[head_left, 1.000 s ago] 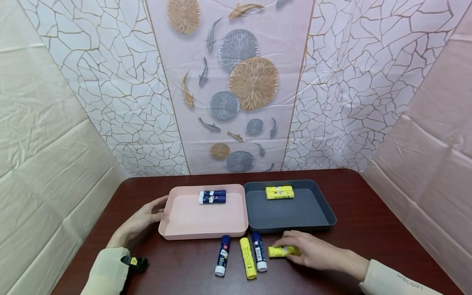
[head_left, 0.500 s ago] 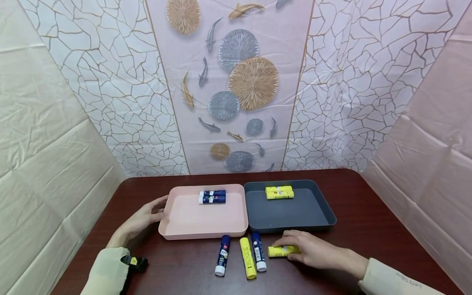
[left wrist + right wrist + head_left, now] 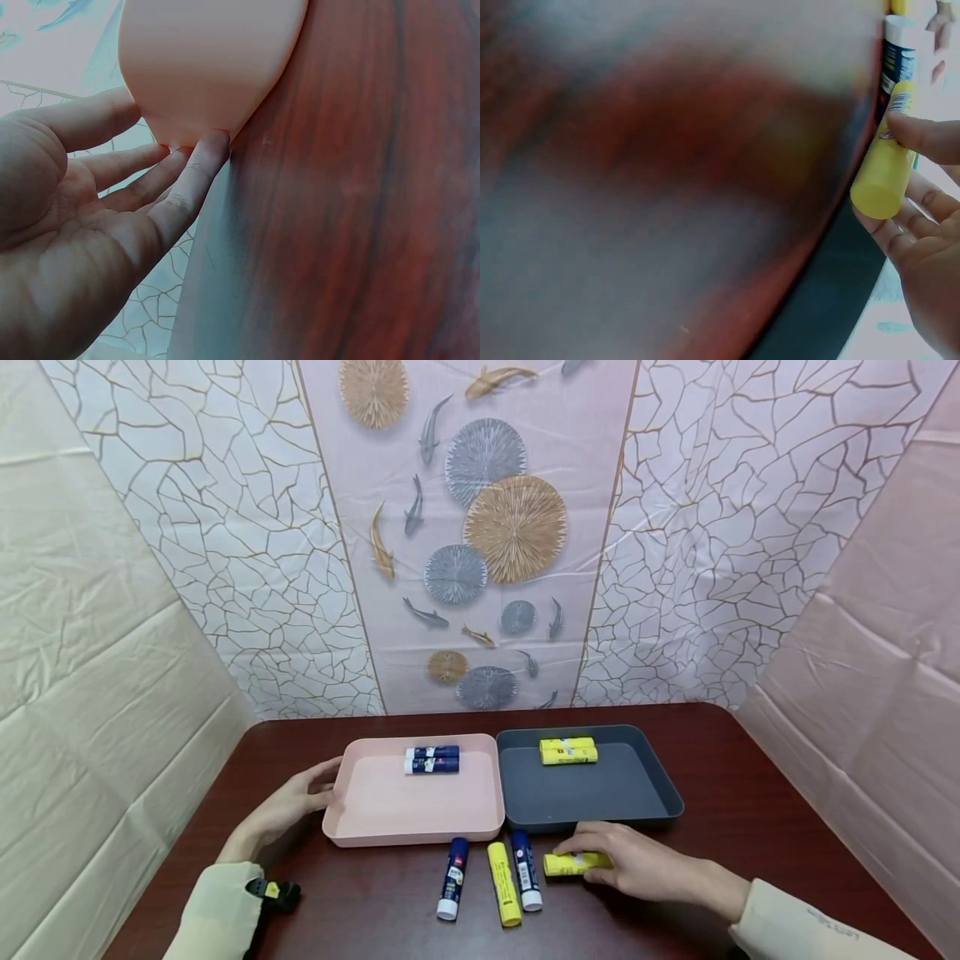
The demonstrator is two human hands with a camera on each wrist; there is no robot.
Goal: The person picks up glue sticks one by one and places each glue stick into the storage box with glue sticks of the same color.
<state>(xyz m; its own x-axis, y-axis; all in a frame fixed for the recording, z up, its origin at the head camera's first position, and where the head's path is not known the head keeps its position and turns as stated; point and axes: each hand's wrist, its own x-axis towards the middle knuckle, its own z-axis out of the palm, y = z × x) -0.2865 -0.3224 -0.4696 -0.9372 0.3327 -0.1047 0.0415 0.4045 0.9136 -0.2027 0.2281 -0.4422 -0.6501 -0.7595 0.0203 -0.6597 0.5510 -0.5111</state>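
Right hand (image 3: 637,862) pinches yellow glue stick (image 3: 564,865) between thumb and fingers just in front of gray tray (image 3: 611,789), shifted slightly toward it, so pickup looks barely begun; left hand (image 3: 291,800), fingers relaxed, touches pink tray (image 3: 416,806) beside it

Four yellow tubes (image 3: 505,885), four blue tubes (image 3: 452,879), two trays (image 3: 412,810)

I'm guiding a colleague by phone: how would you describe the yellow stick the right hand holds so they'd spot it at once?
Find the dark grey tray, right of the pink tray. Just in front of it, the right hand grips the yellow stick. Its neighbours, the loose yellow stick and nearest navy stick, point toward the trays; this one lies crosswise.
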